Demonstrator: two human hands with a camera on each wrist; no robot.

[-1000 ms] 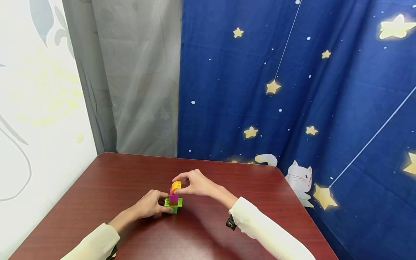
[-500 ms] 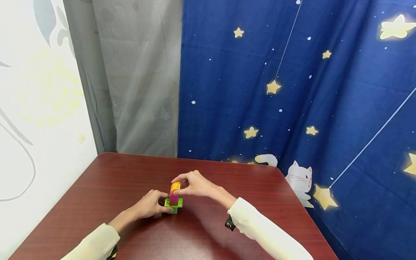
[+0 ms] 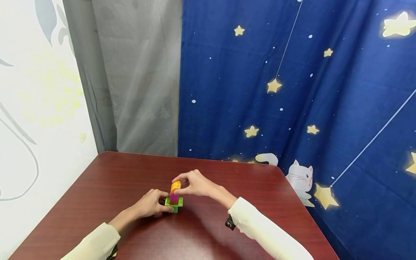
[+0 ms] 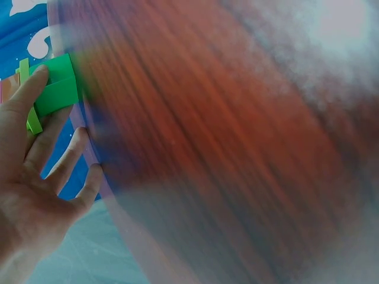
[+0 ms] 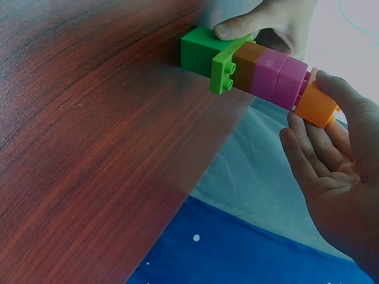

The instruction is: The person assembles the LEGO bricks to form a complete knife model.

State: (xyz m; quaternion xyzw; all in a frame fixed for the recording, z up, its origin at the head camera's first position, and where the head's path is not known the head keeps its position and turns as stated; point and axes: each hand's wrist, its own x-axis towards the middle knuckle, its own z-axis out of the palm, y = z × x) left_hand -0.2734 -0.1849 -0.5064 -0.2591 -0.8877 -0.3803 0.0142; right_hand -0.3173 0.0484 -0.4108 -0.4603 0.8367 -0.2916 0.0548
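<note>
A small tower of toy building blocks stands on the table. Its base is a green block (image 5: 200, 52), pinched by my left hand (image 3: 150, 204) with the thumb on one side. Above that come a light green plate (image 5: 221, 70) wider than the base, a brown block (image 5: 245, 64) and two magenta blocks (image 5: 278, 77). At the top, my right hand (image 3: 196, 183) holds an orange block (image 5: 317, 107) with a curved side between thumb and fingers. Magenta studs show in a narrow gap beneath the orange block, which sits slightly tilted.
The dark red wooden table (image 3: 227, 202) spreads around both hands. Behind it hang a grey curtain (image 3: 143, 79) and a blue curtain (image 3: 227, 79) with stars. A white patterned surface (image 3: 39, 90) borders the left side.
The orange block has shifted slightly left and down over the magenta blocks, with my right hand around it. My left hand stays at the base.
</note>
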